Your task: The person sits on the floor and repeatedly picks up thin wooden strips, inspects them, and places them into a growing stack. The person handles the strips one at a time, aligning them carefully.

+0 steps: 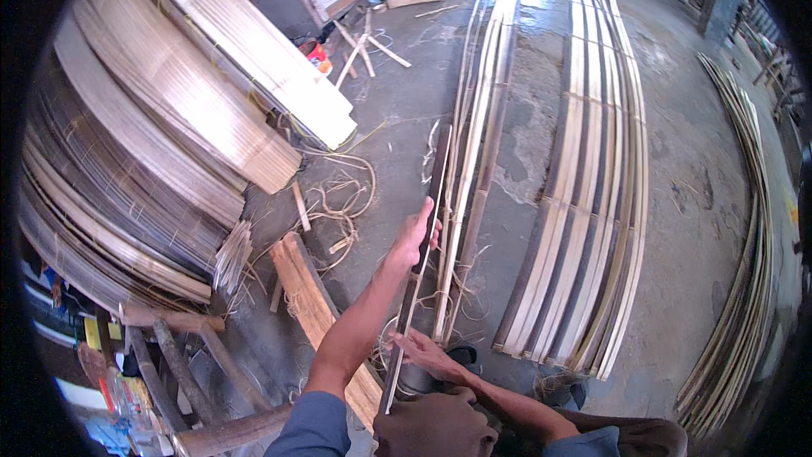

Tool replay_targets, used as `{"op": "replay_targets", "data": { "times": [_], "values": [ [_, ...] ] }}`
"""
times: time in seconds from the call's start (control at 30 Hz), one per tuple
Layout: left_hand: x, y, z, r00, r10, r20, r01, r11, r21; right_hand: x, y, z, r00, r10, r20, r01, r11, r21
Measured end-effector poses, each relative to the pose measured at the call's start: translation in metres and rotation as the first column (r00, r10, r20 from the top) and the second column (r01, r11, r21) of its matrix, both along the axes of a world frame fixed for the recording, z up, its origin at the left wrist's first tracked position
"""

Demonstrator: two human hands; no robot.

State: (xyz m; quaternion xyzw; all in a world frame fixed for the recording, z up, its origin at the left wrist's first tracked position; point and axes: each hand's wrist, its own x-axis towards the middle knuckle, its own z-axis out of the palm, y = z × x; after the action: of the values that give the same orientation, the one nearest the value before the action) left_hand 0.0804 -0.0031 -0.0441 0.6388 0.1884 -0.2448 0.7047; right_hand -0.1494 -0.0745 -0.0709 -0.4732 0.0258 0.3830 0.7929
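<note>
A long, narrow bamboo strip [409, 305], dark with a pale edge, slants up from my lap. My left hand [420, 233] is closed around its upper part, where a broader dark length [439, 165] extends past the fingers. Whether that length belongs to the strip or is a separate piece, I cannot tell. Lower down, my right hand [425, 354] has its fingers around the strip, close to my knees. A brown cloth [436, 427] covers my lap. Just right of my left hand, a narrow bundle of bamboo strips [479, 135] lies along the floor.
A wider row of split bamboo [584, 169] lies to the right, with thin strips [744, 271] beyond it. Large slatted bamboo stacks [169, 85] fill the left. A plank [326, 313], a pole frame [190, 372] and tangled fibre [338, 216] lie near my left arm.
</note>
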Motion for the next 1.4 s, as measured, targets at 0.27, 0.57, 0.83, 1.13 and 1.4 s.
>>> {"op": "replay_targets", "data": {
  "times": [0.27, 0.57, 0.83, 1.13, 1.4],
  "values": [
    [-0.095, 0.014, -0.022, 0.955, -0.289, 0.073, 0.296, 0.948, -0.115, 0.095, -0.072, -0.032, 0.876, -0.473, -0.094, 0.477, 0.879, 0.021],
    [-0.226, 0.001, -0.006, 0.977, -0.211, -0.016, 0.211, 0.977, 0.026, 0.188, -0.131, -0.025, 0.762, -0.429, 0.485, 0.554, 0.820, -0.145],
    [0.007, -0.025, 0.065, 0.922, -0.167, 0.350, 0.122, 0.982, 0.148, 0.009, 0.009, -0.042, 0.890, -0.093, 0.447, 0.147, 0.985, -0.086],
    [-0.052, -0.005, 0.041, 0.868, -0.425, 0.257, 0.470, 0.870, -0.147, 0.126, -0.071, 0.067, 0.712, -0.693, 0.115, 0.698, 0.716, -0.010],
    [-0.250, 0.049, 0.033, 0.835, -0.519, -0.180, 0.478, 0.848, -0.229, 0.250, -0.195, 0.100, 0.570, -0.778, 0.266, 0.809, 0.588, -0.015]
  ]
}}
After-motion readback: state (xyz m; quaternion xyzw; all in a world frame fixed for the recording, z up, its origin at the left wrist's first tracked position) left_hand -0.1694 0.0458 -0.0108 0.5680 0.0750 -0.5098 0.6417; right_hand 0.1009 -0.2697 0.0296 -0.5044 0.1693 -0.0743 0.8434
